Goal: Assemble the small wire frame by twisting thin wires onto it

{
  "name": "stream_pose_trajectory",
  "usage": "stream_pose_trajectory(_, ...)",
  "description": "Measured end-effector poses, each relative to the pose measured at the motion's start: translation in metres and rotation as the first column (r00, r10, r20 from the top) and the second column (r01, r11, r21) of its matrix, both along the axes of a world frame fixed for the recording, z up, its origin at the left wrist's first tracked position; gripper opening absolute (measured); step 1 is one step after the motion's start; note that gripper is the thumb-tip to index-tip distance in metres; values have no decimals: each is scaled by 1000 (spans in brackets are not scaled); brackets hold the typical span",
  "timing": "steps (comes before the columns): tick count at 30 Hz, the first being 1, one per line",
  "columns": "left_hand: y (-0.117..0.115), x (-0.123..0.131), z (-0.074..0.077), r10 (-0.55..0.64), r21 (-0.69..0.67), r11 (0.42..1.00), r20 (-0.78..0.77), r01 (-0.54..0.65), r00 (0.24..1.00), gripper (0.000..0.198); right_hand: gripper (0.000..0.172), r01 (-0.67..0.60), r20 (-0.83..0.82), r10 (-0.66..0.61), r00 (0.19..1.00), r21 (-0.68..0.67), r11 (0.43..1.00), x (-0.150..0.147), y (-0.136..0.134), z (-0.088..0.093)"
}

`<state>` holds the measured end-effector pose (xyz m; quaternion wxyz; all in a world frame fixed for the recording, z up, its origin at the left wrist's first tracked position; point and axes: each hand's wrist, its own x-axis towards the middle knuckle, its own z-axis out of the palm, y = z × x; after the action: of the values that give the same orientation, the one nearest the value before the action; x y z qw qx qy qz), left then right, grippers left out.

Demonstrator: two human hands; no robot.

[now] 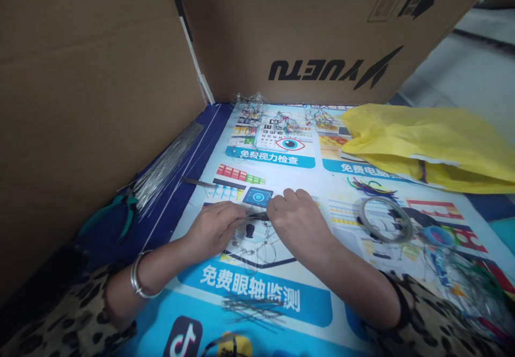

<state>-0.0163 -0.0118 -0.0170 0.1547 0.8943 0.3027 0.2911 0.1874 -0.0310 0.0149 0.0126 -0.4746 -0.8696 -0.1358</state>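
Note:
My right hand (300, 225) is closed around a slim, dark, pointed metal tool (258, 216) whose tip points left. Facing it closely, my left hand (219, 225) pinches with thumb and fingertips at that tip; the piece between them is too small to make out. Below the fingers hangs a string of thin clear wire loops with small beads (251, 250), lying partly over the printed sheet (298, 185). A silver bangle (139, 276) circles my left wrist. Nearer me lies a small pile of short thin wires (253, 310).
Cardboard walls (241, 40) stand at the back and left. Teal-handled pliers (120, 215) and a wire bundle (167, 169) lie left, near a slim metal tool (197, 182). Tangled wire loops (251, 102) lie behind. Rightward are a yellow bag (434, 142), tape roll (385, 220) and plastic bag (470, 287).

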Motion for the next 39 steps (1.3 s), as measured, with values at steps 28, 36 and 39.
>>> stream_pose_trajectory(28, 4, 4, 3, 42, 41, 998, 53, -45, 998, 10, 15, 115, -141, -137, 980, -153, 981, 23, -25, 19)
stream_pose_trajectory(36, 4, 6, 8, 23, 83, 996, 13, -24, 1000, 12, 32, -153, -227, 136, 964, -59, 986, -6, -60, -12)
stream_pose_trajectory(39, 4, 6, 9, -10, 74, 997, -20, 12, 1000, 13, 33, -139, -199, 122, 972, -73, 988, -6, -62, -16)
